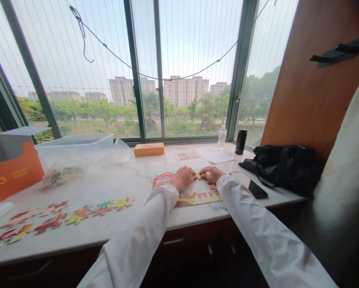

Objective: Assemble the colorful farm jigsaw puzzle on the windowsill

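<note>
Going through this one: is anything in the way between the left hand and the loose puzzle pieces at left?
No separate object visibly blocks it. Between the left hand and the loose puzzle pieces lie only part of the puzzle and countertop; the left sleeve partly overlaps that stretch in view.

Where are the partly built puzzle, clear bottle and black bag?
Partly built puzzle (pixel 199 197): head view, joined lower part.
Clear bottle (pixel 222 138): head view, mid-body.
Black bag (pixel 299 166): head view, middle of its side.
</note>
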The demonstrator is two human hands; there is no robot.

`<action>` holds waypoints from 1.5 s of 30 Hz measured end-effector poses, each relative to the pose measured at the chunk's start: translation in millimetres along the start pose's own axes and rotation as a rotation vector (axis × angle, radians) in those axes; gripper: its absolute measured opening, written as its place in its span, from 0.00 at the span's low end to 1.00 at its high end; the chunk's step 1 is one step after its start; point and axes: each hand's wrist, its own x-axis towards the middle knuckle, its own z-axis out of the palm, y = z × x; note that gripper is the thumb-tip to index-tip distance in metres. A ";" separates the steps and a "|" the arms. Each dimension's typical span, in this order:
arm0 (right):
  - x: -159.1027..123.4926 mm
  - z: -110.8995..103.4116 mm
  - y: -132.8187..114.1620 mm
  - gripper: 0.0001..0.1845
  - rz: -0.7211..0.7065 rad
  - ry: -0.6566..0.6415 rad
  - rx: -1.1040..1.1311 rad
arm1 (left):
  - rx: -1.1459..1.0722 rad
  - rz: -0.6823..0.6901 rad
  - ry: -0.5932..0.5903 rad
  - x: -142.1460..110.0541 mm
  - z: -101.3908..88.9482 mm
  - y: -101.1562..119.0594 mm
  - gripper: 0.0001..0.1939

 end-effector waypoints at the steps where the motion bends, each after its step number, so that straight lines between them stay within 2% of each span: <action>1: -0.2 -0.2 0.4 0.13 -0.011 0.002 -0.019 | 0.001 0.003 0.005 0.2 -0.3 0.4 0.13; 10: -2.7 -8.1 -3.9 0.11 -0.179 0.022 -0.179 | -0.047 0.002 -0.009 -2.6 3.2 -3.2 0.14; 17: -7.4 -3.6 -16.7 0.09 -0.053 0.058 -0.141 | -0.047 -0.047 0.029 -5.2 4.6 1.1 0.14; 23: -4.1 -13.6 -8.6 0.07 -0.250 0.194 -0.313 | -0.111 -0.003 0.085 -7.9 3.2 -4.5 0.13; 28: -1.0 -11.7 -4.0 0.03 -0.207 0.123 -0.311 | -0.037 0.005 0.022 -4.7 -0.7 0.6 0.12; 33: -1.3 -8.0 -6.9 0.04 -0.206 0.118 -0.335 | 0.122 0.099 -0.047 -4.7 -7.6 16.2 0.16; 35: -2.3 -8.9 -10.4 0.05 -0.208 0.147 -0.308 | 0.143 0.100 -0.098 -5.8 -13.9 19.5 0.17; 38: -4.6 -15.5 -18.1 0.10 -0.249 0.295 -0.219 | 0.083 0.023 -0.136 -9.2 -30.4 18.0 0.22; 41: -10.3 -25.1 -28.4 0.12 -0.269 0.369 -0.199 | 0.014 -0.038 -0.015 -22.2 -55.9 5.7 0.26; 43: -16.4 -27.1 -38.0 0.12 -0.279 0.334 -0.238 | 0.002 -0.060 0.090 -41.2 -75.7 -10.8 0.24; 45: -22.6 -20.9 -51.4 0.12 -0.303 0.279 -0.272 | 0.003 -0.109 0.165 -70.5 -95.1 -33.5 0.21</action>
